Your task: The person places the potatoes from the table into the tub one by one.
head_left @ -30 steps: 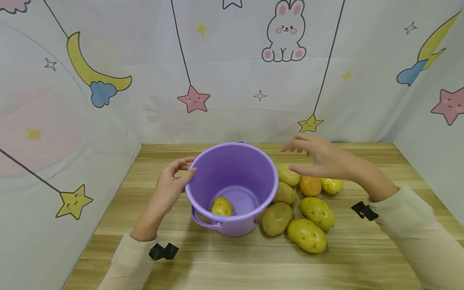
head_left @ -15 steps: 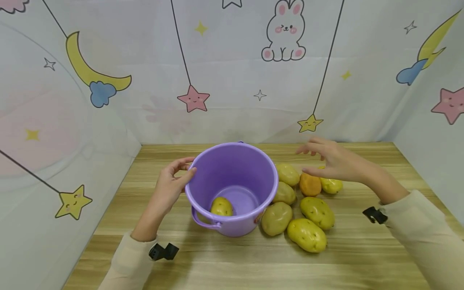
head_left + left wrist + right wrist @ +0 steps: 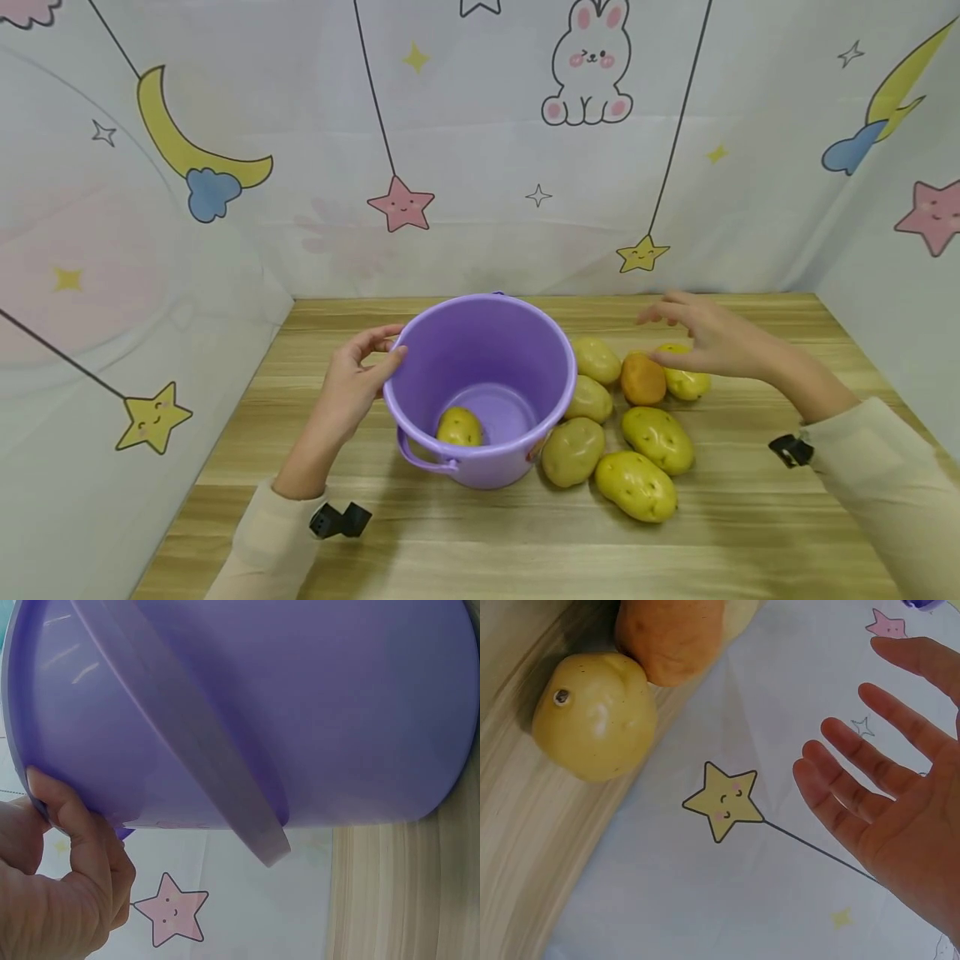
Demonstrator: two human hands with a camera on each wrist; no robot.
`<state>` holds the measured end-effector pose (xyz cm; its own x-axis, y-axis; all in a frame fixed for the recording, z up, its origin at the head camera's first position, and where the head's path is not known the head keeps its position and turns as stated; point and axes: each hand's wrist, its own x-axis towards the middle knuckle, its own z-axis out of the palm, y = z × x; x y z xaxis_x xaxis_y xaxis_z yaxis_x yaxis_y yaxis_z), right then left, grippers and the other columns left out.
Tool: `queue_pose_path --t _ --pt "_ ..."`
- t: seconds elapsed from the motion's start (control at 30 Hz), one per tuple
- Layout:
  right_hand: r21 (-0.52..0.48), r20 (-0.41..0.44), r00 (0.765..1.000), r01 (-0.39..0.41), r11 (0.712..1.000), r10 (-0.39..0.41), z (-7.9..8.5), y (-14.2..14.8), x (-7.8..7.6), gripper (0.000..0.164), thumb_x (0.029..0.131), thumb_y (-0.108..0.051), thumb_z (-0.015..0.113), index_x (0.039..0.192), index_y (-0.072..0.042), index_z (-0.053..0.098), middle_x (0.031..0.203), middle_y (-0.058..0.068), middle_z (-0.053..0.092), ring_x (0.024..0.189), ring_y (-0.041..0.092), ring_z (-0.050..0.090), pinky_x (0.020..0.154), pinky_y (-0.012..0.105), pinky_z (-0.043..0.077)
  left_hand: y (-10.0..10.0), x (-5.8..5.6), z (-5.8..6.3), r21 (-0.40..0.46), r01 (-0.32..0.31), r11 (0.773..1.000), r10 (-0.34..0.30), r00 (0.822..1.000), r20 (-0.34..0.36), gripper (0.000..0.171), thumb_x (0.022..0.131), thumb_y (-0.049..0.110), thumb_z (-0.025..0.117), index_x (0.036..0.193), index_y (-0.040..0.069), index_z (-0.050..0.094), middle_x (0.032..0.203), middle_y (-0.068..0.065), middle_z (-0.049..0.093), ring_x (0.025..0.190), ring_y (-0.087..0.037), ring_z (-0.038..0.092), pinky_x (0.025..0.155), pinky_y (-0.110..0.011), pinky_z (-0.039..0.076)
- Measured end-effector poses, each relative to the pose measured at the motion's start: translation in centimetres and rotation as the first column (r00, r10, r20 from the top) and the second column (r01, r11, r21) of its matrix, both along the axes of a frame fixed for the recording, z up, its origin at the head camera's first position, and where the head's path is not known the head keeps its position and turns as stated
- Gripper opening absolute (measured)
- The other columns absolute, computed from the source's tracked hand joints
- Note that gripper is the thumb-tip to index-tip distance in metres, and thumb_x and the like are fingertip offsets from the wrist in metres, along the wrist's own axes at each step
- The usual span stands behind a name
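Observation:
A purple bucket (image 3: 480, 350) stands upright on the table, with one yellow potato (image 3: 459, 427) lying inside. My left hand (image 3: 352, 379) pinches its left rim between thumb and fingers; the left wrist view shows the bucket's side and its hanging handle (image 3: 187, 735). My right hand (image 3: 708, 337) hovers with fingers spread and holds nothing. It is above an orange fruit (image 3: 642, 379) and a yellow fruit with a dark stem end (image 3: 596, 716). Several potatoes lie right of the bucket, among them a dull one (image 3: 573, 452) and a brighter yellow one (image 3: 636, 487).
The wooden table (image 3: 480, 550) runs back to a white cloth wall (image 3: 480, 167) printed with stars, a moon and a rabbit. Similar cloth hangs on the left and right sides. A small black device (image 3: 340, 521) sits at the left cuff.
My right hand has moved right, away from the bucket and over the orange and yellow fruits. The left hand, the bucket and the potatoes stay in place.

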<state>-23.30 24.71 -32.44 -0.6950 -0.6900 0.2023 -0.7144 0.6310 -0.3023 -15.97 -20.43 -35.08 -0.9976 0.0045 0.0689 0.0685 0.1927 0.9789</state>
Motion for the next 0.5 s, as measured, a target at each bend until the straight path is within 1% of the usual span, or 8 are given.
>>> queue_pose_path --t 0.1,0.23,0.4,0.5 --pt "0.007 0.018 1.0 0.011 1.0 -0.011 -0.6 0.7 -0.4 0.041 0.086 -0.019 0.078 0.122 -0.005 0.065 0.113 0.01 0.061 0.099 0.031 0.062 0.071 0.044 0.058 0.0 0.0 0.0 -0.001 0.001 1.0 -0.001 1.0 -0.003 0.039 0.1 0.01 0.062 0.136 -0.002 0.055 0.111 -0.017 0.052 0.071 -0.02 0.07 0.064 -0.032 0.063" --pt "0.011 0.05 0.998 0.034 0.999 -0.035 -1.2 1.4 -0.8 0.042 0.085 -0.018 0.079 0.122 -0.006 0.064 0.116 0.011 0.06 0.104 0.034 0.06 0.078 0.053 0.057 0.0 -0.1 -0.1 0.009 0.005 1.0 -0.005 1.0 -0.004 0.039 0.1 0.01 0.061 0.136 -0.003 0.054 0.111 -0.016 0.051 0.071 -0.02 0.07 0.064 -0.033 0.064" --pt "0.01 0.077 0.996 0.043 0.999 -0.044 -1.8 2.1 -1.0 0.045 0.083 -0.019 0.082 0.123 -0.007 0.065 0.117 0.011 0.06 0.106 0.034 0.058 0.082 0.057 0.055 0.1 -0.1 -0.1 0.014 0.007 1.0 -0.006 1.0 -0.007 0.038 0.1 0.009 0.061 0.135 -0.003 0.055 0.111 -0.016 0.051 0.07 -0.019 0.069 0.063 -0.03 0.063" --pt "0.016 0.088 0.995 0.05 0.999 -0.051 -2.2 2.4 -1.2 0.049 0.081 -0.021 0.083 0.124 -0.006 0.065 0.118 0.013 0.061 0.108 0.036 0.058 0.084 0.059 0.054 0.0 -0.1 -0.1 0.011 0.005 1.0 -0.005 1.0 -0.011 0.038 0.1 0.009 0.061 0.135 -0.003 0.055 0.111 -0.017 0.051 0.07 -0.019 0.069 0.063 -0.03 0.063"
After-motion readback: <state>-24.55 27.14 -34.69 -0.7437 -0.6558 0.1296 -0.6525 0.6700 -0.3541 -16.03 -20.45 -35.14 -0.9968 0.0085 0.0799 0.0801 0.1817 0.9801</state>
